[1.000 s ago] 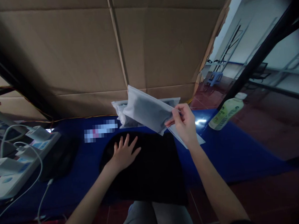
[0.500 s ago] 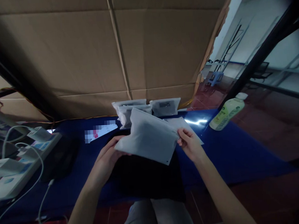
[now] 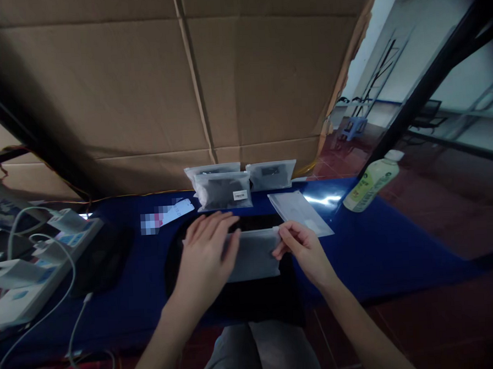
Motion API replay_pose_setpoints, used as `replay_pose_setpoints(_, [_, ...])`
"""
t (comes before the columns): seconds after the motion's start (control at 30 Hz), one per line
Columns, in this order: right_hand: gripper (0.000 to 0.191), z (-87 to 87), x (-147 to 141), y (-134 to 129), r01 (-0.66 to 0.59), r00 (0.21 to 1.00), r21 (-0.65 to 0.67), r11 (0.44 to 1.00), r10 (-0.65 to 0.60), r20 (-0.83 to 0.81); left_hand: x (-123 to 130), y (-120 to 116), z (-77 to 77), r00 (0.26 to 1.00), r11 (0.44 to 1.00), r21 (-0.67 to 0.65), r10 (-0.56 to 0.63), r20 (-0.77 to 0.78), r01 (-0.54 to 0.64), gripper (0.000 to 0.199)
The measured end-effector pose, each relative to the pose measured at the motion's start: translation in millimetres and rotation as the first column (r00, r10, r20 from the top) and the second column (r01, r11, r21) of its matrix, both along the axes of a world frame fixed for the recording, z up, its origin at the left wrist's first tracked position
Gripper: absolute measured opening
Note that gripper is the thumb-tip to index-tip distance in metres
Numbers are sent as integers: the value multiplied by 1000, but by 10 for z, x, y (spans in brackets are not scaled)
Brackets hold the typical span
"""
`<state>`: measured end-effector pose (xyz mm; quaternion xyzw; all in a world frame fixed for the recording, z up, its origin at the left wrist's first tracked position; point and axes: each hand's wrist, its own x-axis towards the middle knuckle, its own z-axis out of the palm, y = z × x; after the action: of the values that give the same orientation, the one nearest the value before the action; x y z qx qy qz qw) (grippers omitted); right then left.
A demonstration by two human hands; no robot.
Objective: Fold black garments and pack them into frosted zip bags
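A frosted zip bag [image 3: 254,258] lies over the black item [image 3: 253,305] in front of me. My right hand [image 3: 301,247] pinches the bag's upper right corner. Across the bag's left part lies my left hand [image 3: 209,252], its fingers stretched and thumb apart, hiding that side. Behind stand several filled frosted bags [image 3: 222,188], the front one with a white label and something dark inside. One more stands at the back right [image 3: 271,175]. A flat frosted bag [image 3: 301,212] rests on the blue surface to the right.
On the blue surface [image 3: 119,279], a bottle [image 3: 372,180] is at the right and a printed card [image 3: 177,212] at the left. A power strip [image 3: 40,272] with plugs and white cables fills the far left. Cardboard [image 3: 142,91] rises behind.
The bag has come down and turned so its top edge runs level. My left hand has moved from its left edge onto its top. My right hand has shifted slightly down.
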<state>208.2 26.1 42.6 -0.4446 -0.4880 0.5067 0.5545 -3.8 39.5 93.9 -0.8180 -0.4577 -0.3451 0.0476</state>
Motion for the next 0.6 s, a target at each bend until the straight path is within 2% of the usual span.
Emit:
replay_pose_setpoints(0.07, [30,95,-81,-79,39,997,67,997,-43,61,203,-5,38,991,991,2,-131,-31,131,28])
replay_pose_setpoints(0.13, [30,158,-156,-151,78,991,119,990,-90,101,368,-21,60,978,978,-18,-206,-37,206,28])
replay_pose_setpoints(0.23, [27,179,-230,-227,103,984,168,980,-126,128,483,-69,51,971,971,-45,-235,-27,234,27])
replay_pose_setpoints(0.3, [26,164,-235,-251,120,977,199,973,-151,149,454,-107,35,974,973,-20,-228,-10,228,26])
replay_pose_setpoints(0.4, [23,160,-152,-254,195,943,292,936,-261,209,271,-149,46,985,982,88,-169,45,164,16])
replay_pose_setpoints(0.5, [22,206,9,-228,302,881,388,871,-410,237,-4,-146,111,996,983,180,-33,78,19,11])
replay_pose_setpoints(0.6, [20,252,145,-182,400,822,452,797,-531,208,-245,-87,156,990,961,242,117,85,-134,9])
